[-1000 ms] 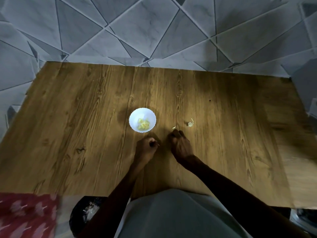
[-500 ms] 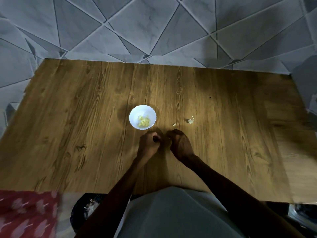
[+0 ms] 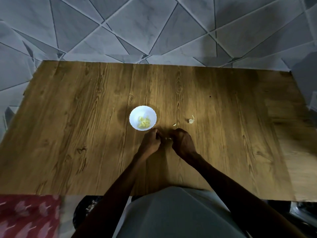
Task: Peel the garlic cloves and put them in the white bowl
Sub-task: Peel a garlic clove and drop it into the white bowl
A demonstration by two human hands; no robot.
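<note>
The place looks like a home, most likely a kitchen or dining corner. A wood-grain table fills the middle of the frame, and beyond it, across the top of the frame, runs a floor of grey marbled tiles cut in triangles. A small white bowl of peeled garlic sits near the table's centre, with scraps of peel to its right. A red patterned cloth shows at the lower left corner.

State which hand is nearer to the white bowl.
Left. The left hand sits just below the white bowl, almost at its rim; the right hand is farther off, to the bowl's lower right.
</note>
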